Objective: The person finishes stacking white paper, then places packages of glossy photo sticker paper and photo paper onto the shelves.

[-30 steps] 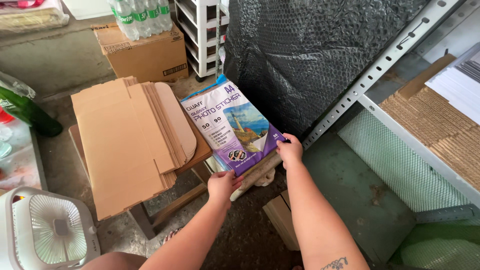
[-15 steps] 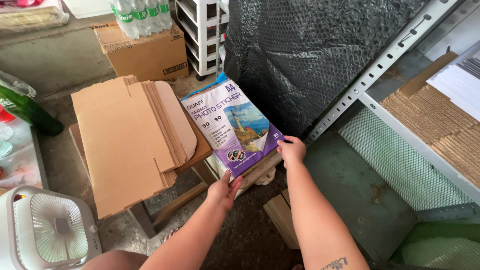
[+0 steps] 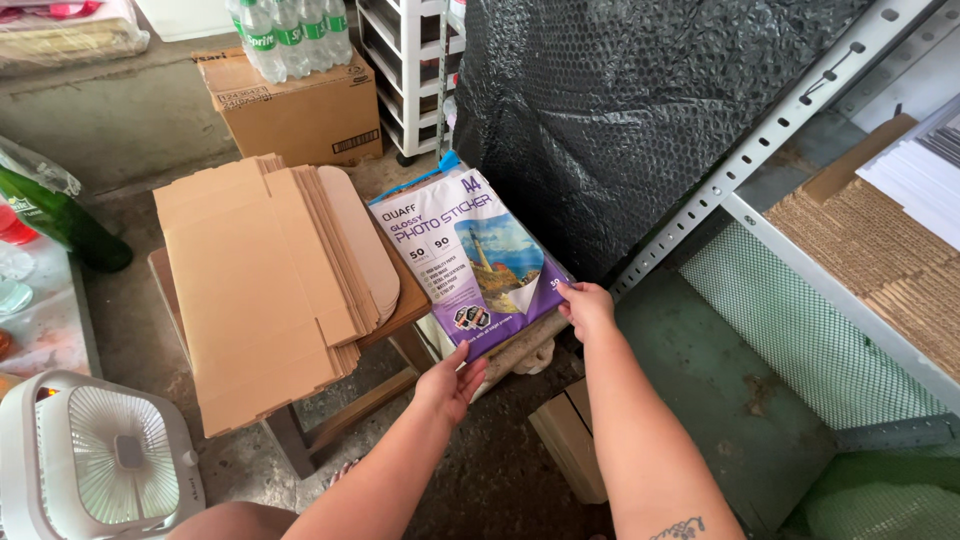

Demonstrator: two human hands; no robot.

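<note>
Head view looks down on a person holding a pack of photo paper [image 3: 470,262] in a purple and white wrapper, with a lighthouse picture on its front. Left hand [image 3: 455,378] pinches the pack's near corner, thumb on top and fingers underneath. Right hand [image 3: 586,308] grips the right-hand corner the same way, fingers curled round the edge. The pack is tilted, its far end up against a big roll of black bubble wrap [image 3: 640,110], its near end over a low wooden stool [image 3: 400,300]. Just beside the pack, on the stool, lies a stack of flat cardboard boxes [image 3: 265,285]. Behind them stands a closed carton [image 3: 300,110] with green-labelled bottles [image 3: 290,35] on top. A white fan [image 3: 100,460] sits at the lower left, and a grey metal rack [image 3: 790,130] with corrugated sheets [image 3: 880,260] fills the right side.
</note>
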